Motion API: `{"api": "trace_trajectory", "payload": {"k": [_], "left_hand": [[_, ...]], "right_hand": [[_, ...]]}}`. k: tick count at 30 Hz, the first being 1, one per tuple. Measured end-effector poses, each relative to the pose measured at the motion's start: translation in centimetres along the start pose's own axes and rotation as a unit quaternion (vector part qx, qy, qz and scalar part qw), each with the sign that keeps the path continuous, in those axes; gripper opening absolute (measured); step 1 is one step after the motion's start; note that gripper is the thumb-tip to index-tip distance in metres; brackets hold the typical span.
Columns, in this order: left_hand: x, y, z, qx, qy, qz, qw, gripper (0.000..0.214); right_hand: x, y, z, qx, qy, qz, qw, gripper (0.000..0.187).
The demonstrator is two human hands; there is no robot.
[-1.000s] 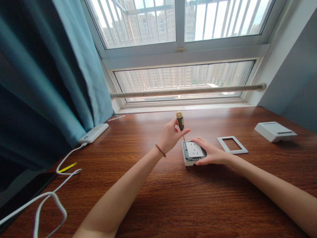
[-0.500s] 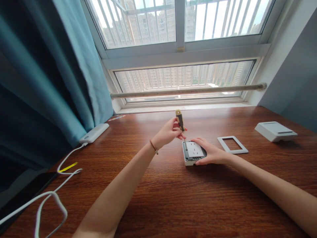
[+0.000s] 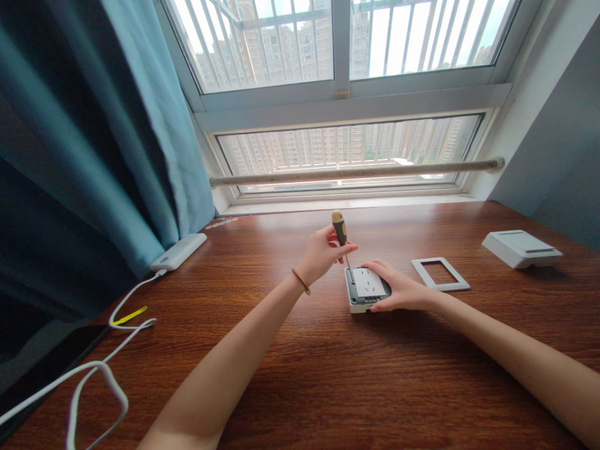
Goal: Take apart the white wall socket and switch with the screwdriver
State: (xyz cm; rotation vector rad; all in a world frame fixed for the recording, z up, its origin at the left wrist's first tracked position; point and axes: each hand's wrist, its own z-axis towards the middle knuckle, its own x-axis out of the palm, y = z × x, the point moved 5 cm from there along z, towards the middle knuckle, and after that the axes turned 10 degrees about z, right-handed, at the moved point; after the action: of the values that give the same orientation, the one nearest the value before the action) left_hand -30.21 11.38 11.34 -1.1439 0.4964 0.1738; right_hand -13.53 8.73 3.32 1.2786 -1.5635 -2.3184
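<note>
A white wall socket [image 3: 364,284] in a grey housing lies on the wooden desk [image 3: 328,375] at mid-distance. My left hand [image 3: 321,253] is closed round the yellow-and-black handle of a screwdriver [image 3: 340,232], held nearly upright. The screwdriver's tip meets the socket's left side. My right hand [image 3: 403,289] rests on the socket's right edge, fingers curled over it and pressing it onto the desk.
A white frame plate [image 3: 439,274] lies right of the socket, and a white box-like part [image 3: 521,248] sits farther right. At the left are a white power bank [image 3: 178,251], its white cable [image 3: 94,369], a dark tablet [image 3: 42,369] and a blue curtain [image 3: 94,137].
My left hand has turned on the screwdriver handle, wrist rolling back and forth, while the tip stays on the socket. My right hand and the socket have not moved.
</note>
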Motion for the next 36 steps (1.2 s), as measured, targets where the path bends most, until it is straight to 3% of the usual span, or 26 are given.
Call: {"api": "trace_trajectory", "payload": {"k": [12, 19, 21, 25, 27, 30, 36], "left_hand": [[0.4, -0.9, -0.3, -0.042, 0.041, -0.062, 0.996, 0.024], [0.3, -1.7, -0.5, -0.047, 0.122, -0.075, 0.989, 0.014], [0.4, -1.5, -0.6, -0.039, 0.103, -0.048, 0.993, 0.017], [0.2, -1.3, -0.6, 0.018, -0.01, 0.08, 0.997, 0.032], [0.4, -1.4, -0.6, 0.047, -0.031, 0.121, 0.991, 0.036], [0.6, -1.6, -0.6, 0.059, -0.017, 0.105, 0.993, 0.036], [0.8, -1.2, -0.6, -0.029, 0.042, -0.036, 0.998, 0.032]], "right_hand": [[0.0, -0.1, 0.1, -0.004, -0.002, 0.0, 1.0, 0.086], [0.1, -0.1, 0.1, -0.002, -0.001, 0.006, 1.0, 0.087], [0.1, -0.1, 0.1, -0.002, -0.001, 0.007, 1.0, 0.087], [0.1, -0.2, 0.1, -0.002, -0.001, 0.002, 1.0, 0.088], [0.1, -0.3, 0.2, -0.006, 0.002, 0.001, 1.0, 0.088], [0.1, -0.3, 0.2, -0.009, 0.005, 0.004, 1.0, 0.089], [0.1, -0.2, 0.1, -0.003, -0.001, 0.005, 1.0, 0.089]]}}
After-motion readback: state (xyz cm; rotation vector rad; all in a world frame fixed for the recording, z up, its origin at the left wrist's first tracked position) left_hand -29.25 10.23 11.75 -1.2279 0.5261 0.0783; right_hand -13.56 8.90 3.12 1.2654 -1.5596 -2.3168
